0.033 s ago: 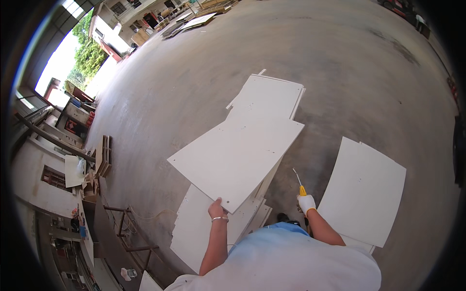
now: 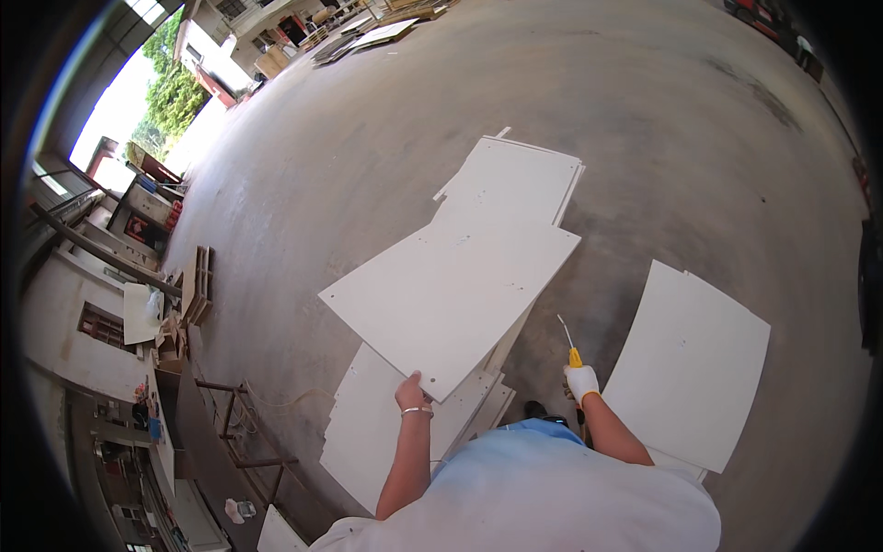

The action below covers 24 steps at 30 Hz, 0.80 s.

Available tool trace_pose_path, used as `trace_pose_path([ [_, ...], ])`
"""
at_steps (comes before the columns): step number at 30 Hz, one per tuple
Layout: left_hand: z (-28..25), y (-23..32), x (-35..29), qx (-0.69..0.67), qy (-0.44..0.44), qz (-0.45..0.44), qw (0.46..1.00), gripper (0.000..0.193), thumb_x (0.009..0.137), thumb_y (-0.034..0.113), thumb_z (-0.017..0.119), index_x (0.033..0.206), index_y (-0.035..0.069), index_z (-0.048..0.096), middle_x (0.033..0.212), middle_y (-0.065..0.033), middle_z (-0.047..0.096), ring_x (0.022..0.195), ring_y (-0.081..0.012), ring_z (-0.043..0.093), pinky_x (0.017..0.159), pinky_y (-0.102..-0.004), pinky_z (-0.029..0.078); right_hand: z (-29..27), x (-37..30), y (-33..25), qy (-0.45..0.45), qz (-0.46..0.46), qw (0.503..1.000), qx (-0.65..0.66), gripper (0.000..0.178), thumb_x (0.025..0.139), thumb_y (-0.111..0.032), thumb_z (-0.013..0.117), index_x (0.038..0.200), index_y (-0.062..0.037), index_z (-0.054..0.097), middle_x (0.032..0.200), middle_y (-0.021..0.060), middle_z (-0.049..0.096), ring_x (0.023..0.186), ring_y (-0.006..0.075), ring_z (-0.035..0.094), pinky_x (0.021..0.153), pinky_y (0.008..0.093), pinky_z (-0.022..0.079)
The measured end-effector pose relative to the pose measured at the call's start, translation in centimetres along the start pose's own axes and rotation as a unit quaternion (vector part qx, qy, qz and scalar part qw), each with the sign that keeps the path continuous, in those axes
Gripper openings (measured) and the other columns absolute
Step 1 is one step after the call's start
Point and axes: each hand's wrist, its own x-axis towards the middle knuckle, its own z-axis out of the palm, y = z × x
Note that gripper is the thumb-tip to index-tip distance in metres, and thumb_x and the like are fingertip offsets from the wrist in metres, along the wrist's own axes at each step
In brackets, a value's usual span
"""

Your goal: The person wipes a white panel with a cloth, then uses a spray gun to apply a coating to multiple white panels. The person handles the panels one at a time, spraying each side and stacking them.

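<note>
My left hand (image 2: 411, 394), bare with a bracelet at the wrist, grips the near corner of a large white panel (image 2: 441, 299). Its thumb lies on top, close to a small round hole; the other fingers are mostly hidden beneath. This panel lies askew over other white panels (image 2: 520, 175). My right hand (image 2: 581, 381), in a white glove, is closed around a tool with a yellow handle (image 2: 575, 357) and a thin metal shaft, pointing away from me. The tool's exact kind is unclear. It is held apart from the panels, above the floor.
To the right lies another white panel stack (image 2: 690, 368). More white panels (image 2: 363, 432) lie under my left forearm. A rusty metal frame (image 2: 230, 414) and a leaning stack of boards (image 2: 195, 293) stand at left. Flat boards (image 2: 382, 35) lie far off on the concrete floor (image 2: 644, 120).
</note>
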Motion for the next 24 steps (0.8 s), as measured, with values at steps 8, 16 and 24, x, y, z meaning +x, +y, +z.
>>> trace_pose_path([
  [8, -5.6, -2.8, 5.3, 0.109, 0.106, 0.09, 0.984, 0.029, 0.088, 0.02, 0.077, 0.083, -0.005, 0.063, 0.077, -0.0064, 0.059, 0.07, -0.0178, 0.048, 0.065, -0.0388, 0.045, 5.8, -6.6, -5.3, -0.283, -0.105, 0.82, -0.486, 0.036, 0.088, -0.031, 0.069, 0.1, 0.0019, 0.075, 0.091, 0.0181, 0.076, 0.073, 0.0304, 0.074, 0.072, 0.0404, 0.057],
  [16, -12.3, -3.8, 11.4, -0.091, 0.105, -0.032, 0.99, 0.027, 0.089, 0.022, 0.078, 0.088, -0.004, 0.067, 0.078, -0.0066, 0.062, 0.068, -0.0199, 0.056, 0.062, -0.0398, 0.046, 18.6, -14.5, -5.2, -0.201, -0.25, 0.709, -0.629, 0.035, 0.09, -0.032, 0.06, 0.098, -0.0042, 0.079, 0.098, 0.0243, 0.075, 0.095, 0.0407, 0.073, 0.084, 0.0465, 0.058],
  [24, -16.9, -6.5, 14.8, -0.158, 0.033, -0.127, 0.979, 0.066, 0.094, 0.054, 0.053, 0.125, -0.004, 0.062, 0.104, -0.0192, 0.07, 0.084, -0.0259, 0.066, 0.074, -0.0326, 0.053, 26.8, -16.9, -6.5, -0.201, -0.243, 0.655, -0.687, 0.036, 0.089, -0.031, 0.058, 0.101, -0.0036, 0.078, 0.104, 0.0238, 0.074, 0.098, 0.0402, 0.073, 0.087, 0.0464, 0.057],
])
